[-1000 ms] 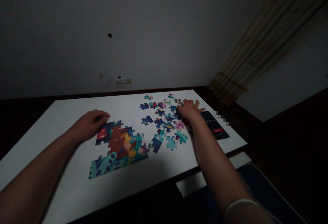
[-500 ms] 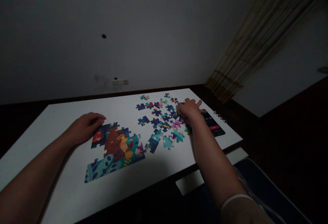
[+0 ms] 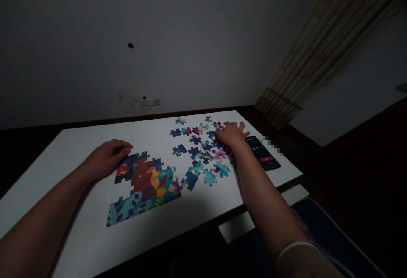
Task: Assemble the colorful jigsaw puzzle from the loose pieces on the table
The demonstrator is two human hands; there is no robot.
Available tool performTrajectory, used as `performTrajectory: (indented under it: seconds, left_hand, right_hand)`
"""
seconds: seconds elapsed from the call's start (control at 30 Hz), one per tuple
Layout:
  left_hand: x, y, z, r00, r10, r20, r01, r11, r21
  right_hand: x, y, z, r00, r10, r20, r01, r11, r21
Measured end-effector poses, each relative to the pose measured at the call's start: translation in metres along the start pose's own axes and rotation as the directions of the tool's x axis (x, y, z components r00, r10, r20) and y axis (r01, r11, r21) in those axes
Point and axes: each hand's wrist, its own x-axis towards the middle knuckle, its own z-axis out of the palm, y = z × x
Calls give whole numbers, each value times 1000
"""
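Observation:
On the white table (image 3: 152, 237) lies a partly joined jigsaw puzzle (image 3: 141, 180), showing a brown bear with a yellow jar among plants. My left hand (image 3: 110, 156) rests at its upper left corner, fingers loosely bent and a gap between thumb and forefinger; no piece shows in it. To the right of the joined part, several loose puzzle pieces (image 3: 205, 156) are scattered in blue, teal, pink and purple. Over the right side of that scatter, my right hand (image 3: 231, 134) is spread, its thumb side down by the pieces. Some pieces are hidden beneath the hand and forearm.
A phone (image 3: 265, 156) with a timer on its screen lies beside my right forearm. Below the table's near right edge is a dark blue padded seat (image 3: 321, 218). Behind stand a grey wall (image 3: 197, 45) with sockets and a curtain (image 3: 295, 70).
My right hand has shifted slightly left over the loose pieces, uncovering more of the phone. The left hand and the joined puzzle stay as they were; the view has moved a little.

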Motion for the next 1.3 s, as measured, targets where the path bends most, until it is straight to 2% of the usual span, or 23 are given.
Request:
performTrajectory:
  seconds: [0.17,0.4,0.6,0.77,1.3]
  left_hand:
    - [0,-1,0,1000,-16,3,16,1000,-2]
    - [-1,0,-1,1000,15,6,-15,1000,-11]
    - [-1,0,-1,1000,16,0,-16,1000,-6]
    - [-1,0,0,999,32,-6,-32,999,-4]
    - [0,-2,0,1000,29,-10,-29,999,-20]
  right_hand:
    - [2,-3,5,996,-85,12,86,993,-85]
    - [5,2,3,994,-95,46,99,991,-85]
    - [0,-1,-5,996,36,81,-37,999,1]
    - [-1,7,-13,985,155,70,-158,986,45]
    - [-2,6,-17,987,146,74,-151,987,64]
